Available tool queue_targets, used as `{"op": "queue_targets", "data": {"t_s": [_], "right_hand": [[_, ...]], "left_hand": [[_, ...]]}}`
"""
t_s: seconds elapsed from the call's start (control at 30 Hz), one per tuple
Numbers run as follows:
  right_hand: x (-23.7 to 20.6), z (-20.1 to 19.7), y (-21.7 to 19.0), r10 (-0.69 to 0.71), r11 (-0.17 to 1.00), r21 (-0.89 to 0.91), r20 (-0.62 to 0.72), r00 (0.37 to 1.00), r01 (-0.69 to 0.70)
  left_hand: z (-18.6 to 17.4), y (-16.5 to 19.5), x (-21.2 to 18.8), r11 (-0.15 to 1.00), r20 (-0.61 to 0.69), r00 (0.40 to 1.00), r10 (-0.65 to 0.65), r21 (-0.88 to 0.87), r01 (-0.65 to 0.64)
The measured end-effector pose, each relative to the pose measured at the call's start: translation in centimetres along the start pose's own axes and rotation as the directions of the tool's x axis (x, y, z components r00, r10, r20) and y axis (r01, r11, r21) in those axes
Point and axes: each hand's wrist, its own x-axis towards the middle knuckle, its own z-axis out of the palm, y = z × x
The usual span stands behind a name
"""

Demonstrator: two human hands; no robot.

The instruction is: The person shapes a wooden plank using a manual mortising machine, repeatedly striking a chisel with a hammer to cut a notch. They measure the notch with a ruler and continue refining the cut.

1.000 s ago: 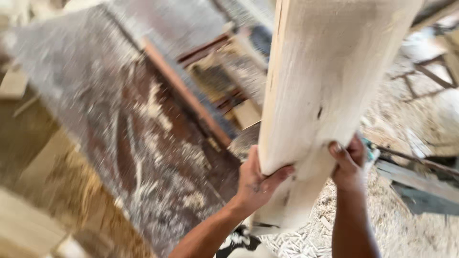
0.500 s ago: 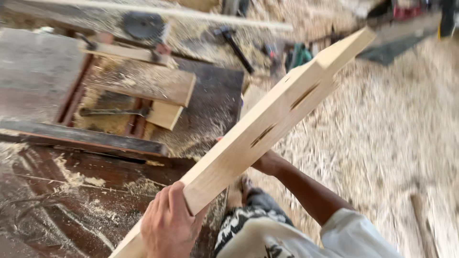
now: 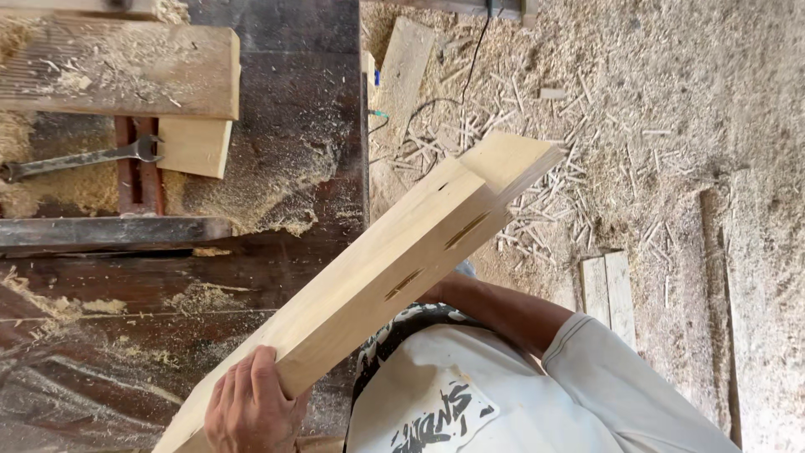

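Observation:
I hold a long pale wooden plank (image 3: 394, 268) slanted across my front; it has three narrow slots cut in its edge. My left hand (image 3: 243, 411) grips its near end at the bottom of the view, fingers wrapped over the edge. My right forearm reaches under the plank's middle. My right hand (image 3: 439, 291) is almost wholly hidden behind the wood there and seems to bear it from below. The far end juts out over the shaving-strewn floor.
A dark workbench (image 3: 277, 277) dusted with sawdust lies to the left. On it are a wrench (image 3: 84, 159), a thick timber block (image 3: 117, 71) and a smaller pale block (image 3: 197, 147). Shavings cover the floor, with short boards (image 3: 605, 285), a plank (image 3: 404, 71) and a cable (image 3: 480, 46).
The plank has come down from upright before the camera to a low slant beside the bench. My left hand now holds its near end, and my right hand has slipped behind it.

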Motion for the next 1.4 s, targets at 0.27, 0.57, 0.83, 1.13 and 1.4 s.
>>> {"op": "queue_targets", "data": {"t_s": [0.27, 0.57, 0.83, 1.13, 1.4], "right_hand": [[-3.2, -4.5, -2.0, 0.121, 0.878, 0.466, 0.0, 0.993, -0.107], [-4.2, -4.7, -1.1, 0.266, 0.841, 0.477, 0.045, 0.963, -0.255], [-2.2, -5.5, -0.2, 0.312, 0.905, 0.273, 0.1, 0.945, -0.328], [3.0, -18.2, -3.2, 0.403, 0.906, -0.01, -0.277, 0.872, -0.422], [16.2, -23.6, -7.1, 0.054, 0.79, -0.542, -0.402, 0.914, -0.286]], "left_hand": [[2.1, -1.7, -0.5, 0.999, 0.185, 0.982, -0.05, 0.013, 0.049], [2.2, -2.4, -2.2, 0.992, 0.296, 0.947, -0.126, 0.02, 0.126], [1.5, -2.3, -1.7, 0.983, 0.258, 0.951, -0.17, -0.026, 0.183], [0.7, 0.0, 0.5, 0.945, 0.214, 0.924, -0.316, -0.013, 0.326], [4.0, 3.3, 0.7, 0.919, 0.121, 0.914, -0.388, -0.019, 0.393]]}}
